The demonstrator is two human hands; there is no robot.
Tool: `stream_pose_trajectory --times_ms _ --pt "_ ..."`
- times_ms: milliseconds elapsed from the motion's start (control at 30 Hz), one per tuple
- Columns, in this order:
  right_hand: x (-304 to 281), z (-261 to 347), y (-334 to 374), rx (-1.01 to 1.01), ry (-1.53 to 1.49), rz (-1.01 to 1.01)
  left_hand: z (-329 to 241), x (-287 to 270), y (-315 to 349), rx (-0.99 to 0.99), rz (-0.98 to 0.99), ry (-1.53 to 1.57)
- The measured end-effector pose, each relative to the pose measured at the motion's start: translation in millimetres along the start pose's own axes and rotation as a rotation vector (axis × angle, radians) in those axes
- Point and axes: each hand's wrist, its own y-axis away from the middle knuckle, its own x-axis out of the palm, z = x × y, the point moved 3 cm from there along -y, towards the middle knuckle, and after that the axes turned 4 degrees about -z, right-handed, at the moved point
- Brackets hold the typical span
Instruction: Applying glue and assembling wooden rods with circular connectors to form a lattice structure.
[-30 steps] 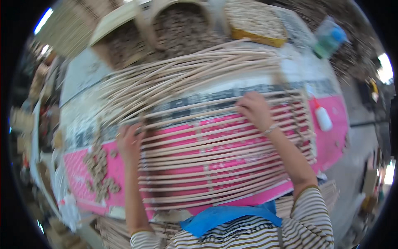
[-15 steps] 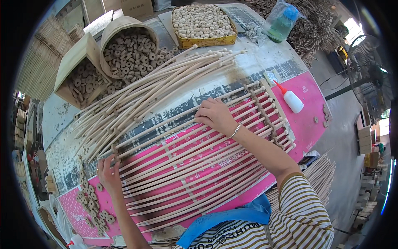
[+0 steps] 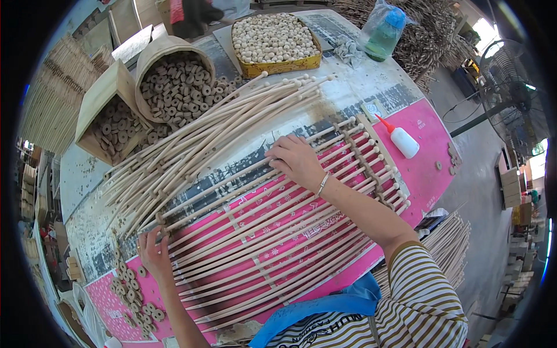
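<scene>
Thin wooden sticks (image 3: 255, 234) with round ball ends lie side by side across a pink printed board. My right hand (image 3: 299, 165), a bracelet at its wrist, closes its fingertips round one of the upper sticks, near mid-length. At the left ends of the top sticks, my left hand (image 3: 154, 255) has thumb and fingers pinched at a stick's tip. A small wooden ring (image 3: 161, 218) sits on a stick end just above those fingers. Near the ball ends, a notched wooden strip (image 3: 361, 155) runs across the row.
Loose sticks (image 3: 226, 124) are heaped beyond the row. Farther back are a tub of wooden rings (image 3: 174, 43), a box of rings (image 3: 96, 124) and a yellow tray of wooden balls (image 3: 284, 66). A glue bottle (image 3: 404, 142) lies right; scattered rings (image 3: 130, 290) lie left.
The view has shifted slightly, and both hands keep nearly the same places on the sticks. A person's dark-clothed figure has come into view at the far edge, behind the tub.
</scene>
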Motion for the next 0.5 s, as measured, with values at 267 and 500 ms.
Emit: stream_pose_trajectory --times_ms 267,500 --pt "23 -15 -10 0.05 0.034 0.238 1 -4 -1 0.0 -0.002 0.044" --pt "20 -36 -3 0.104 -0.195 0.168 -2 4 -3 -0.026 0.034 0.068"
